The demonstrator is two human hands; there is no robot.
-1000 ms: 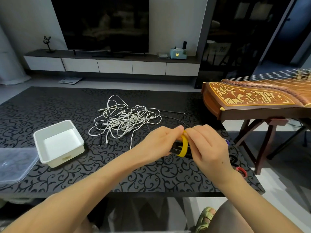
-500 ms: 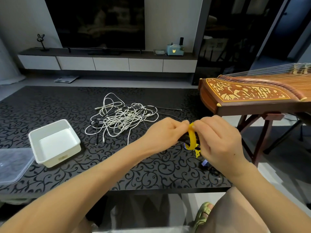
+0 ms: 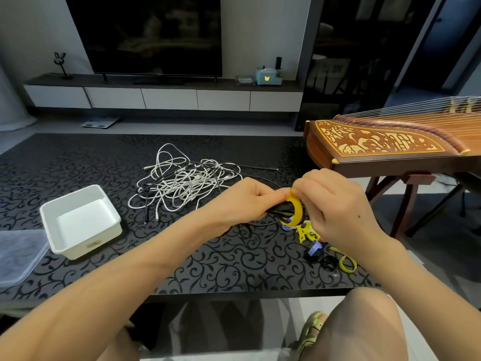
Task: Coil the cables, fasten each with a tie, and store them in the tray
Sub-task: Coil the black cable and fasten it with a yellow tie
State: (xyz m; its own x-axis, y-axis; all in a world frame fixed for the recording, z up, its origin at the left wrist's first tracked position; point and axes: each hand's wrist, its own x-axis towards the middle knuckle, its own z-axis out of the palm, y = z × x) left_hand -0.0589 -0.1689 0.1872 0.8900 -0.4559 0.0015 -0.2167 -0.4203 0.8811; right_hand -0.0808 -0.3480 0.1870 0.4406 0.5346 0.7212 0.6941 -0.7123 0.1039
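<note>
My left hand [image 3: 240, 201] grips a coiled black cable [image 3: 279, 211] just above the table. A yellow tie [image 3: 296, 211] loops around that coil, and my right hand [image 3: 335, 204] pinches its upper end. Both hands meet at the top of the tie. A tangled pile of white and black cables [image 3: 182, 181] lies on the table beyond my left hand. The white tray [image 3: 49, 217] stands at the left with nothing in it. Loose ties in yellow, purple and black [image 3: 320, 246] lie under my right wrist.
The table [image 3: 208, 256] has a black swirl-patterned top. A clear plastic lid [image 3: 18, 254] lies at its left edge. A wooden zither on a stand [image 3: 390, 149] juts in close at the right. A TV console lines the far wall.
The yellow tie now curves further round the black coil, and my right hand's fingers have shifted at its top end. The view has swung slightly, showing more loose ties.
</note>
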